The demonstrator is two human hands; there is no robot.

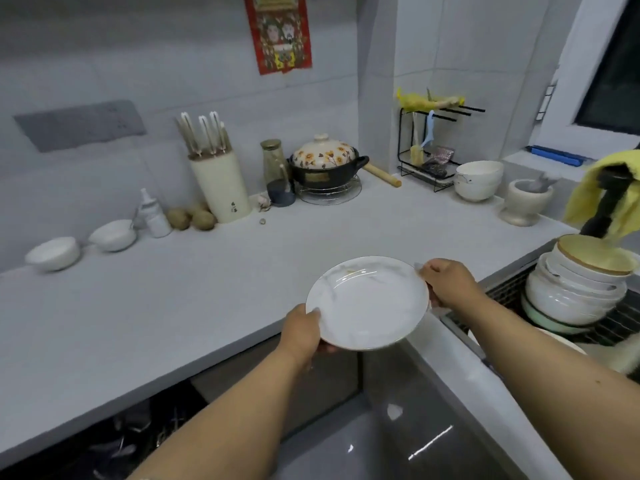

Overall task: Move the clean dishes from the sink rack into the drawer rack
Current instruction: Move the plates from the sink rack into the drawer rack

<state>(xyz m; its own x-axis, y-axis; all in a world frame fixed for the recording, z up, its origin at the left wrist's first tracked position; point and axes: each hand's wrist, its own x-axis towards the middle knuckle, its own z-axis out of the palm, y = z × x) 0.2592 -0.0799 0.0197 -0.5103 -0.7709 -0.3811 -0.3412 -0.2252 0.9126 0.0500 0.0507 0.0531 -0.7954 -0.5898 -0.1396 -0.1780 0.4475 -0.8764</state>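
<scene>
— Plate [367, 304]: where is it?
— Above the counter [194, 292] edge, between both hands.
— Grip?
— Left hand [300, 332] pinches the near-left rim; right hand [446, 286] clasps the far-right rim.

Home kitchen — knife block [218, 174], claypot [327, 166].

I see pale grey tiled walls [173, 64] meeting in a corner at 12 o'clock, a red poster [277, 32] hanging there. A dark window [613, 74] sits at 2 o'clock. The light grey tabletop [173, 306] runs L-shaped; glossy grey floor [398, 445] shows at 6 o'clock.
</scene>
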